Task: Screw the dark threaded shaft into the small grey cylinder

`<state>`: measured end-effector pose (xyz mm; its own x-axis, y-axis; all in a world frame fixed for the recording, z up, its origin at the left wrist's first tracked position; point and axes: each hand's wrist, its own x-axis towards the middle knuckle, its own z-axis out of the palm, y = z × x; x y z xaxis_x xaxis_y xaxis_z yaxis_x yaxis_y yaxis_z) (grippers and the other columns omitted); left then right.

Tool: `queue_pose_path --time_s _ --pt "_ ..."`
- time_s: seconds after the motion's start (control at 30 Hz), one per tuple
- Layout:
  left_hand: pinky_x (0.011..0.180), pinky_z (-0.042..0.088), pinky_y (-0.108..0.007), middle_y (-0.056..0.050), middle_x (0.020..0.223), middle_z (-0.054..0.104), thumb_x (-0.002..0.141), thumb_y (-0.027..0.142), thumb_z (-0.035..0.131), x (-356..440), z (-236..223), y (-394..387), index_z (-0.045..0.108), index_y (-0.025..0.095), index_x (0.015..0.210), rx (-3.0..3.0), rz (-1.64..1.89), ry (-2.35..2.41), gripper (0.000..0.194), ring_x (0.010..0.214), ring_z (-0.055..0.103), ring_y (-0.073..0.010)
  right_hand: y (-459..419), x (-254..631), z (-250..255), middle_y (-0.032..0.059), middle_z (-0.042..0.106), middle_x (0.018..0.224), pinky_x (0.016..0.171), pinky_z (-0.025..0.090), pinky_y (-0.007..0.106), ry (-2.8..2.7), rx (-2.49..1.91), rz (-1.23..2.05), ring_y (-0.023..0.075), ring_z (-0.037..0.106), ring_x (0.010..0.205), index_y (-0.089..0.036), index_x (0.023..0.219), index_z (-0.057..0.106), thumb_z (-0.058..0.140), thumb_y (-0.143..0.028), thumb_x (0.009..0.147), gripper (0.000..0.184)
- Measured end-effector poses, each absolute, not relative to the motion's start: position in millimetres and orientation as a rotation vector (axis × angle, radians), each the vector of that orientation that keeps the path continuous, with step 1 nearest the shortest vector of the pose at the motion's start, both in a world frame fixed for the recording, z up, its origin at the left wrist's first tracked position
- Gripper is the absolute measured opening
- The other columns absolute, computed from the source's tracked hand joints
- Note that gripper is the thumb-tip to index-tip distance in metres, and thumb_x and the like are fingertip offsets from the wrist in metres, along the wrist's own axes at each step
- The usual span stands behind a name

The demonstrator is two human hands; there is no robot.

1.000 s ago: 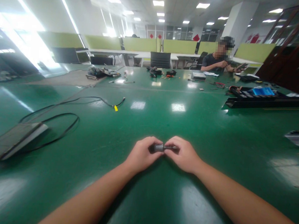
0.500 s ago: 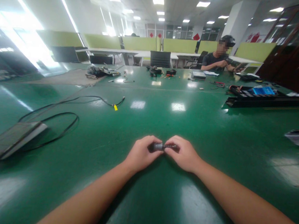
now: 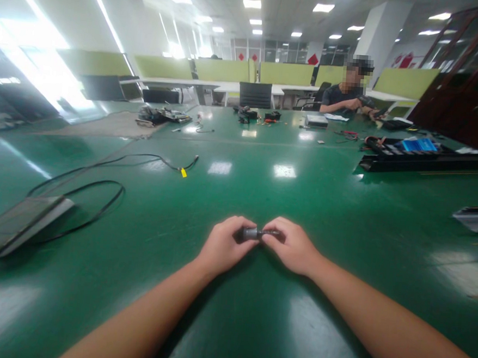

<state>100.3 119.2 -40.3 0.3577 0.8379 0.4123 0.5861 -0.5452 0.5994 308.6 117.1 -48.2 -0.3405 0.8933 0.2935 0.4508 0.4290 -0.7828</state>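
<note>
Looking down the forearms [image 3: 152, 309], I see them come in from seven and five o'clock to two hands nearly meeting over the green table [image 3: 253, 322]. Right between them I have the dark cylindrical piece [image 3: 250, 233], lying crosswise on the nine-to-three line. My left hand [image 3: 225, 246], at its nine o'clock end, is curled narrow around the thick body: thumb on the six o'clock side, forefinger on the twelve, a grey section showing between. From the three o'clock end a thin dark shaft [image 3: 271, 233] runs into my right hand [image 3: 294, 245], where thumb and forefinger make a narrow pinch. I cannot tell whether the other fingers bear on it.

Out from the piece, a flat panel [image 3: 19, 221] lies at nine o'clock, and a black cable [image 3: 146, 154] with a yellow tag [image 3: 184, 172] at ten to eleven. Toward two o'clock sits a long black channel [image 3: 412, 161]; farther off, near one, a grey box [image 3: 315, 121] and a co-worker [image 3: 337, 96]. Farthest, at twelve, a black chair [image 3: 255, 94] stands before green partitions [image 3: 285, 73].
</note>
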Motion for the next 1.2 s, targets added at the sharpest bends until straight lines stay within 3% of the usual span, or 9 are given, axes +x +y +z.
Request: queue_pose_path --time_s 1.2 --pt "0.079 0.052 -0.032 -0.004 0.094 0.072 0.078 0.022 0.073 94.0 -37.7 121.6 0.067 0.021 0.098 2.287 1.043 1.316 0.021 0.087 0.068 -0.0201 118.6 309.1 -51.5 0.0011 0.064 0.085 0.067 0.043 0.027 -1.884 -1.154 0.753 0.0155 0.057 0.074 -0.020 0.095 0.068 0.061 -0.021 0.089 0.009"
